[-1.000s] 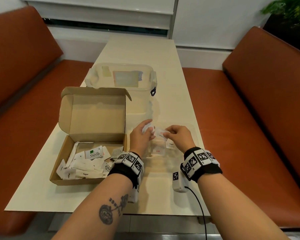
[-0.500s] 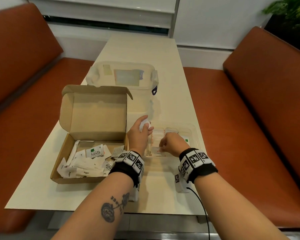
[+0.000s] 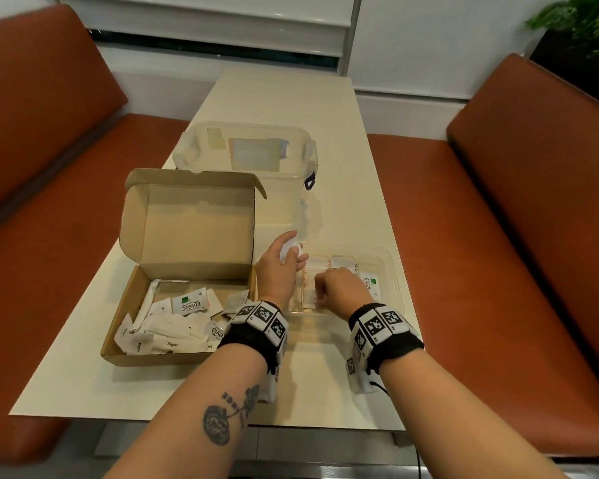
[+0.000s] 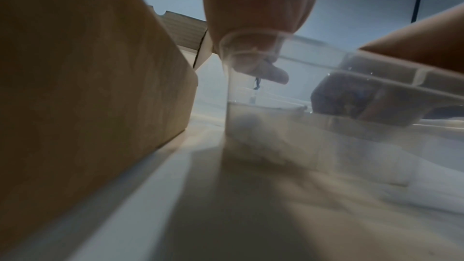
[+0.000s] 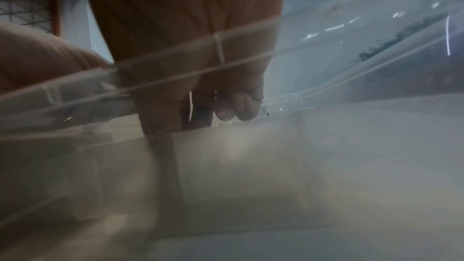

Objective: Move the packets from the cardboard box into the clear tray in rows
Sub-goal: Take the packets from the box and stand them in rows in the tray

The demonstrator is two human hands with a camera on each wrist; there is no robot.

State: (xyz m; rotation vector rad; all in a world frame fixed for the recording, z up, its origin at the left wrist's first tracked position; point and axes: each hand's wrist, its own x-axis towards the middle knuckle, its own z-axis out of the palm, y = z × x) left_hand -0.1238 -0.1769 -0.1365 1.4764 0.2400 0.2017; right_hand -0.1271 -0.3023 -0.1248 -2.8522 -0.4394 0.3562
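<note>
**Right hand lower in the clear tray, left hand holding spare packets**

Since a second ago the right hand has dropped from above the clear tray down into its near-left part, and the white packet it carried at its fingertips no longer shows. Its fingers are curled under with the knuckles up; what they press or pinch is hidden beneath the hand, and the right wrist view, blurred by the tray wall, shows only bent fingertips close to the tray floor.

Just past the tray's far-left corner the left hand is held with its fingers curled loosely round a small bunch of white packets; their print cannot be read. From the left wrist, the tray rim cuts across the hand.

Several packets lie flat in the tray in rows. One near its right end reads "Stev…", the rest covered by the right hand; others bear faint red marks too small to read.

At the table's left edge sits the cardboard box, lid up, holding a loose heap of packets: one reads "Stevia", another "Sugar". Behind it stands a lidded clear container with a pale label, its writing illegible.
</note>
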